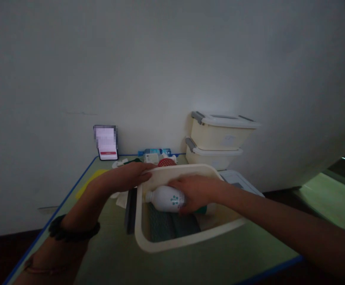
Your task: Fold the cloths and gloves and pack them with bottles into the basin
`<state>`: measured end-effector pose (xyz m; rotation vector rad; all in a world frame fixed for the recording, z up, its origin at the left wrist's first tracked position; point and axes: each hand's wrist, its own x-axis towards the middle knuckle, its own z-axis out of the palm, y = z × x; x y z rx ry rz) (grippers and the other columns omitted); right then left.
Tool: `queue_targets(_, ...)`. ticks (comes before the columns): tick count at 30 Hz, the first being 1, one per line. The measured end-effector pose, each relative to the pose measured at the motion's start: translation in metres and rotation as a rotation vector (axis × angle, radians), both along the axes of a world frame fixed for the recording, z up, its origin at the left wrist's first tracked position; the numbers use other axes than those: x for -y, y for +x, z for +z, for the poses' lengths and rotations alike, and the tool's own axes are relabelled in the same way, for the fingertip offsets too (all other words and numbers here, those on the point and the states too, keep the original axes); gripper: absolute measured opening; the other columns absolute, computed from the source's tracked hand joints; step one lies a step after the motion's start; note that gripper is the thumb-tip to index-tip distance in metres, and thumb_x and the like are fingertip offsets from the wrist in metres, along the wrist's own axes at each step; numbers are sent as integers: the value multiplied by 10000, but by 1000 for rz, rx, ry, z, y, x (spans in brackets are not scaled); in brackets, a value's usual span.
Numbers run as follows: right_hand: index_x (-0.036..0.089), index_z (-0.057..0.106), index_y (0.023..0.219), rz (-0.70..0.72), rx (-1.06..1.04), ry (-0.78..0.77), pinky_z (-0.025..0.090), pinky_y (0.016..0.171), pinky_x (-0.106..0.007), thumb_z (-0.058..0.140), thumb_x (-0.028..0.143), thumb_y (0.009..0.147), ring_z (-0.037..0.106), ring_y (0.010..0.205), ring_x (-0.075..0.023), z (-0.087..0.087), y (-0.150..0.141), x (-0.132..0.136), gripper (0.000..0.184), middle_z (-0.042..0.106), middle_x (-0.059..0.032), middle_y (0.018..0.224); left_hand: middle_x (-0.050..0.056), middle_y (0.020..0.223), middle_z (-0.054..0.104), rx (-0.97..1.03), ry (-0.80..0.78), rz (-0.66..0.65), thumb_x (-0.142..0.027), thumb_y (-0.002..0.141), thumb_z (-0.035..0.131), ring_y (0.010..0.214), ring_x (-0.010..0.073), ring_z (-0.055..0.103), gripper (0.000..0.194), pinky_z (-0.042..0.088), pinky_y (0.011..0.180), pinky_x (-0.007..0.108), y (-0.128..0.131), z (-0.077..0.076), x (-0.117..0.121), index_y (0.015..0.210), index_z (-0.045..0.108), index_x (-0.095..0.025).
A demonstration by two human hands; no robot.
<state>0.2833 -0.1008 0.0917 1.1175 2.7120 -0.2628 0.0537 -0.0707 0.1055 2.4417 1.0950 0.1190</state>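
A cream open storage box (187,240) sits tilted on the table in front of me. My left hand (133,175) grips its rim at the far left corner, fingers bent over the edge. Inside the box my right hand (192,193) is closed around a white bottle (165,199) with a green print. The bottle lies on its side, its neck toward the left. Beneath it is a dark green folded cloth-like item (163,225). Something green shows partly behind my right hand, too hidden to name.
Two lidded boxes (220,136) are stacked against the wall, with a loose lid (243,181) in front. A phone (107,143) leans on the wall. Behind the box lie a clear blue bottle (154,151), a red patterned item (167,162) and yellow material (92,180).
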Motion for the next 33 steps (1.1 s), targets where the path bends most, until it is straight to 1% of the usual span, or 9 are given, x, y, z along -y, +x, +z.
queue_targets(2, 158, 532, 1239, 4, 6, -18, 495, 749, -410, 713, 512, 586, 636, 922, -319, -1, 2, 0, 765, 642, -158, 1143, 116, 1246, 624, -20, 12, 8, -321, 916, 342, 1076, 253, 597, 439, 429, 920, 338, 1, 0, 1, 1271, 529, -143)
queue_targets(6, 163, 534, 1238, 24, 4, 31, 491, 745, -407, 708, 503, 583, 638, 911, -317, -1, 1, 0, 757, 652, -152, 1117, 136, 1280, 597, -56, 32, 34, -310, 919, 326, 1122, 263, 574, 446, 406, 957, 360, 2, 2, 3, 1279, 518, -130)
queue_targets(11, 180, 543, 1229, 34, 16, 80, 477, 740, -395, 701, 519, 582, 639, 898, -307, 6, 1, 3, 747, 663, -143, 1089, 147, 1261, 609, -66, 37, 25, -311, 925, 326, 1098, 264, 588, 463, 418, 938, 367, 1, 2, 2, 1318, 486, -123)
queue_targets(14, 204, 532, 1244, 43, 32, 145, 470, 720, -387, 684, 531, 597, 642, 881, -306, 9, 1, 3, 741, 672, -135, 1060, 151, 1265, 605, -71, 44, 19, -308, 927, 327, 1092, 265, 591, 461, 421, 932, 368, 0, 1, 1, 1319, 486, -125)
queue_targets(19, 178, 517, 1262, 75, 90, 213, 468, 729, -394, 663, 533, 617, 649, 863, -309, 3, -1, 4, 750, 674, -151, 1033, 151, 1268, 604, -80, 41, 25, -282, 931, 326, 1093, 252, 596, 455, 428, 928, 348, 2, 0, 1, 1322, 483, -109)
queue_targets(23, 134, 505, 1257, 86, 99, 215, 471, 754, -407, 653, 539, 636, 647, 884, -316, -3, -3, 4, 756, 664, -176, 1060, 153, 1273, 601, -69, 46, 20, -256, 932, 335, 1097, 243, 599, 447, 426, 939, 340, 3, -1, 1, 1327, 476, -101)
queue_targets(27, 110, 537, 1199, 109, 70, 181, 472, 770, -414, 655, 526, 638, 644, 892, -316, -2, -1, 2, 708, 664, -182, 1054, 147, 1254, 616, -66, 60, 17, -251, 932, 339, 1083, 245, 608, 427, 436, 928, 344, 2, 0, 1, 1299, 509, -113)
queue_targets(29, 109, 548, 1183, 87, 36, 162, 475, 760, -411, 650, 526, 644, 645, 889, -315, 0, 2, 2, 688, 667, -183, 1048, 139, 1238, 628, -66, 71, 9, -253, 929, 344, 1066, 243, 616, 420, 443, 914, 341, 2, 0, 1, 1286, 520, -122)
queue_targets(33, 104, 520, 1219, 12, -16, 108, 483, 732, -410, 623, 546, 671, 647, 888, -317, 2, 5, 6, 712, 659, -192, 1079, 117, 1194, 657, -47, 72, -15, -270, 930, 335, 1023, 230, 632, 415, 459, 876, 315, 1, 0, 0, 1264, 541, -137)
